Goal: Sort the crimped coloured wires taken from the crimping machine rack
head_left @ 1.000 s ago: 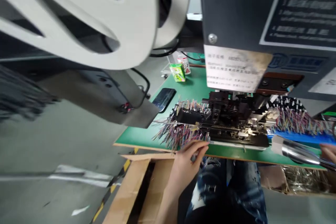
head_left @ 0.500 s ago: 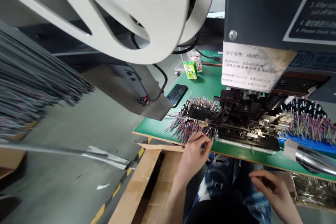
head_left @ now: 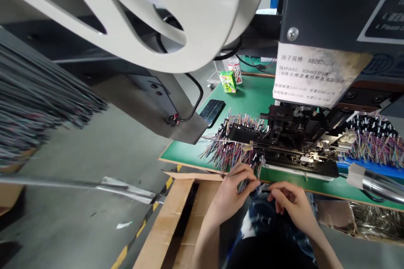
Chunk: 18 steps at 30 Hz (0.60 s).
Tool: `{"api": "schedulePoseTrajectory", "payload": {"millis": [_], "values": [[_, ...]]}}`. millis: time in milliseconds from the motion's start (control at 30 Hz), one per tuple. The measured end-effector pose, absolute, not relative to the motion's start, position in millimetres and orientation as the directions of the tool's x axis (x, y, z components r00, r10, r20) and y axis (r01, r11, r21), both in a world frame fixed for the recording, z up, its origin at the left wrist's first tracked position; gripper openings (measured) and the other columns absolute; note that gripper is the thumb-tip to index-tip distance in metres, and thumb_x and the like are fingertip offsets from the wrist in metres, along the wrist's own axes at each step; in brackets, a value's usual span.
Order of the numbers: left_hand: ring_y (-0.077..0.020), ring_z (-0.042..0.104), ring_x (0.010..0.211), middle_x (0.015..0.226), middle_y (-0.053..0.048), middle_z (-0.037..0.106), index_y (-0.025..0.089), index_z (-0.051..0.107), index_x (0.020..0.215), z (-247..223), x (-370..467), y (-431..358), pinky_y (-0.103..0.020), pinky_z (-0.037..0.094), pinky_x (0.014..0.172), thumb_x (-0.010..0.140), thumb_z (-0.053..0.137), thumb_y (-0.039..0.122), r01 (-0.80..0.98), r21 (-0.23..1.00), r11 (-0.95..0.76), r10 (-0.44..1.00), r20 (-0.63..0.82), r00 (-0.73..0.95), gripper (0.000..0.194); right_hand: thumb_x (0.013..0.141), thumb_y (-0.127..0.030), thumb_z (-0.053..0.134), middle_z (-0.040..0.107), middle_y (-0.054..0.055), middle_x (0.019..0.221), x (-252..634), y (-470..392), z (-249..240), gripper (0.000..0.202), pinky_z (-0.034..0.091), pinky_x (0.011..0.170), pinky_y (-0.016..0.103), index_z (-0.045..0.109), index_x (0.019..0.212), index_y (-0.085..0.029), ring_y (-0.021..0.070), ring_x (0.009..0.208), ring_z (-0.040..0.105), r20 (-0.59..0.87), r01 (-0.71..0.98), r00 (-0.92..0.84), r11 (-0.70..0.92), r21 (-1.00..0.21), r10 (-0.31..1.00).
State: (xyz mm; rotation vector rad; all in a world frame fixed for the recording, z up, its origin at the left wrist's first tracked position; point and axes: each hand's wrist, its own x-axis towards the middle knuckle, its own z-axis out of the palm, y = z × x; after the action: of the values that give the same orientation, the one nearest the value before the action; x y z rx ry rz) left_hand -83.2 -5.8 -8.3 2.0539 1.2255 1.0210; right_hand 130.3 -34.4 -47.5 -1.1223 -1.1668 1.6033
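Counter: green top (head_left: 249, 92) is spreading beneath the work, its front edge running above the person's lap.
Machine: dark grey housing (head_left: 328, 8) is overhanging the counter; its black metal mechanism (head_left: 284, 134) is sitting along the front edge.
Reel: white, spoked (head_left: 208, 21), is hanging up and left of the housing.
Cardboard box: brown (head_left: 164, 214), is standing below the front edge, toward the left corner.
Wire bundle, left: many-coloured strands (head_left: 233, 151) are lying along the front edge, right of the left corner, touching or nearly touching the mechanism.
Wire bundle, right: similar strands (head_left: 375, 143) are lying beyond the mechanism, over something blue (head_left: 372, 168).
Left hand: (head_left: 235, 189) is curling at the front edge beside the left bundle, thumb and fingers nearly meeting; strands are showing within the curl, but whether it is gripping them cannot be told.
Right hand: (head_left: 293, 206) is bending its fingers inward above the lap, tips near the left hand's; any hold is too small to tell.
Bottle: white and red (head_left: 235, 69), is standing toward the back edge.
Phone: dark (head_left: 212, 112), is lying near the left edge.
Carton: green (head_left: 228, 82), is standing just before the bottle.
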Motion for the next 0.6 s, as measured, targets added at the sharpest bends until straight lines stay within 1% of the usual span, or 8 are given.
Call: {"api": "schedulePoseTrajectory", "payload": {"millis": [67, 100, 167, 267, 333, 467, 600], "values": [[-0.0207, 0.070, 0.092, 0.091, -0.004, 0.072, 0.021, 0.070, 0.085, -8, -83, -6, -0.031, 0.056, 0.084, 0.100, 0.067, 0.016, 0.469, 0.762, -0.446, 0.888, 0.311, 0.339, 0.016, 0.089, -0.073, 0.071, 0.076, 0.005, 0.073, 120, -28, -44, 0.055, 0.042, 0.045, 0.023, 0.077, 0.087, -0.018, 0.0125, 0.046, 0.056, -0.181, -0.103, -0.248, -0.212, -0.972, 0.952], [-0.0209, 0.071, 0.094, 0.093, -0.004, 0.072, 0.021, 0.070, 0.086, -9, -83, -5, -0.031, 0.057, 0.085, 0.099, 0.067, 0.015, 0.471, 0.762, -0.445, 0.888, 0.304, 0.346, 0.016, 0.091, -0.073, 0.068, 0.075, 0.005, 0.072, 115, -26, -42, 0.056, 0.042, 0.045, 0.024, 0.075, 0.083, -0.018, 0.0127, 0.046, 0.057, -0.173, -0.069, -0.237, -0.194, -0.979, 0.956], [-0.0208, 0.072, 0.095, 0.095, -0.005, 0.073, 0.021, 0.071, 0.087, -12, -83, -4, -0.031, 0.057, 0.086, 0.099, 0.065, 0.013, 0.493, 0.750, -0.441, 0.892, 0.304, 0.335, 0.016, 0.094, -0.070, 0.065, 0.072, 0.004, 0.067, 107, -22, -39, 0.054, 0.041, 0.046, 0.024, 0.072, 0.078, -0.019, 0.0141, 0.046, 0.059, -0.140, 0.053, -0.195, -0.132, -0.990, 0.971], [-0.0207, 0.074, 0.096, 0.098, -0.004, 0.075, 0.022, 0.072, 0.091, -15, -86, -2, -0.032, 0.058, 0.089, 0.099, 0.062, 0.010, 0.533, 0.730, -0.427, 0.901, 0.291, 0.323, 0.017, 0.095, -0.062, 0.064, 0.070, 0.004, 0.062, 99, -19, -35, 0.046, 0.040, 0.045, 0.026, 0.071, 0.077, -0.020, 0.0171, 0.046, 0.060, -0.096, 0.224, -0.146, -0.062, -0.973, 0.985], [-0.0208, 0.075, 0.098, 0.100, -0.004, 0.076, 0.022, 0.072, 0.094, -16, -88, -2, -0.032, 0.059, 0.090, 0.100, 0.062, 0.010, 0.539, 0.725, -0.428, 0.899, 0.281, 0.336, 0.017, 0.094, -0.059, 0.063, 0.069, 0.004, 0.061, 97, -17, -32, 0.042, 0.040, 0.044, 0.027, 0.070, 0.078, -0.021, 0.0177, 0.045, 0.058, -0.094, 0.248, -0.146, -0.055, -0.967, 0.985], [-0.0210, 0.076, 0.102, 0.103, -0.005, 0.077, 0.023, 0.073, 0.098, -15, -92, -3, -0.032, 0.059, 0.092, 0.100, 0.063, 0.011, 0.530, 0.723, -0.443, 0.889, 0.279, 0.363, 0.016, 0.096, -0.053, 0.055, 0.068, 0.004, 0.062, 94, -16, -28, 0.039, 0.038, 0.042, 0.026, 0.066, 0.075, -0.022, 0.0164, 0.045, 0.055, -0.095, 0.234, -0.160, -0.056, -0.971, 0.983], [-0.0209, 0.076, 0.104, 0.105, -0.005, 0.078, 0.023, 0.074, 0.099, -17, -96, -1, -0.032, 0.061, 0.094, 0.101, 0.062, 0.011, 0.518, 0.727, -0.452, 0.884, 0.286, 0.370, 0.016, 0.094, -0.049, 0.054, 0.065, 0.003, 0.061, 91, -15, -28, 0.035, 0.037, 0.044, 0.026, 0.066, 0.077, -0.021, 0.0163, 0.046, 0.054, -0.110, 0.244, -0.168, -0.067, -0.968, 0.980]]}}
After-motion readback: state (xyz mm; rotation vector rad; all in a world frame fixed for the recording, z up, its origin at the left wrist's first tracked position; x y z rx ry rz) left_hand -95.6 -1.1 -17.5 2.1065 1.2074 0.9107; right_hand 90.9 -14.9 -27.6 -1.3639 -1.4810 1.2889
